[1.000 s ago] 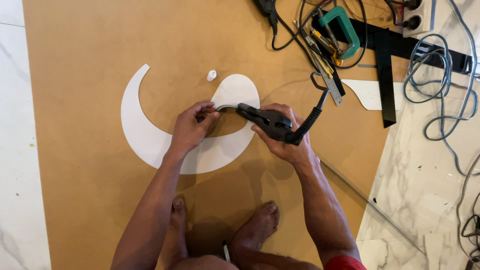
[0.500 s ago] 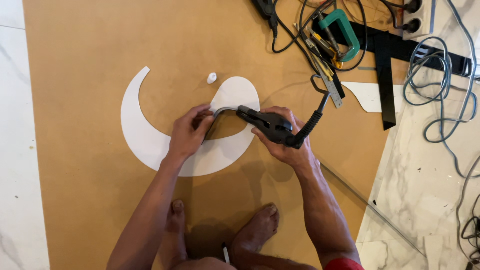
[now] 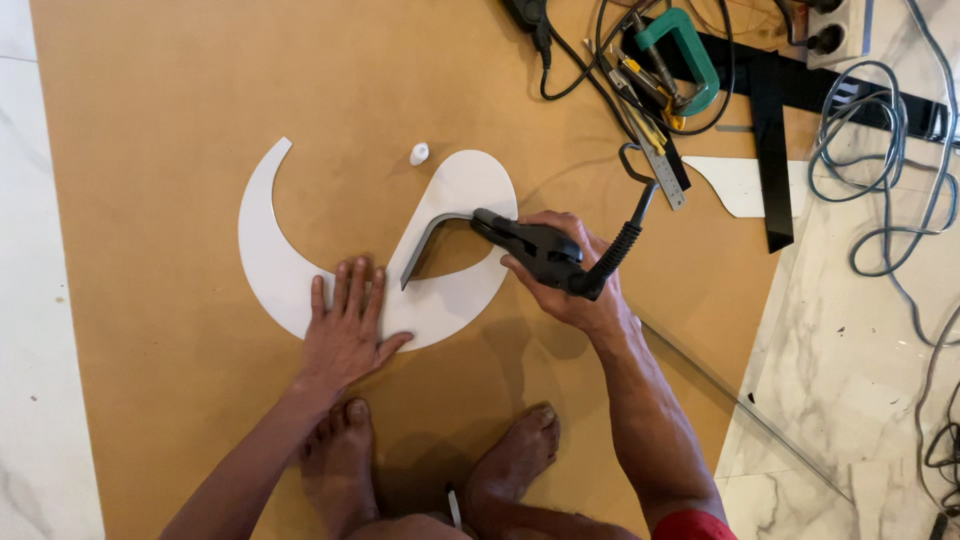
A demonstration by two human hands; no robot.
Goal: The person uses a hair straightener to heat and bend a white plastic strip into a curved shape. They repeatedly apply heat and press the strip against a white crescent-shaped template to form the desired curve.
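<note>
The left hand (image 3: 345, 325) has been moved off the black corded tool (image 3: 535, 250) — now laid flat, fingers spread, on the white curved plastic cutout (image 3: 270, 260) mid-board; the tool is gripped in the right hand (image 3: 565, 290) — the sheet is steadied.

Black power tool's body (image 3: 545, 255) mostly hidden inside right hand (image 3: 565, 280); white power strip (image 3: 838, 28) cropped by top edge; small white cap (image 3: 419, 153) too tiny to identify.

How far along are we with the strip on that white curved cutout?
Done: the white curved sheet cutout lies flat on the brown board. In hand: the left hand presses it down while the right hand grips the black corded heat tool against a bent grey strip. Left: the strip follows only the inner curve; the outer crescent edge is bare.
</note>
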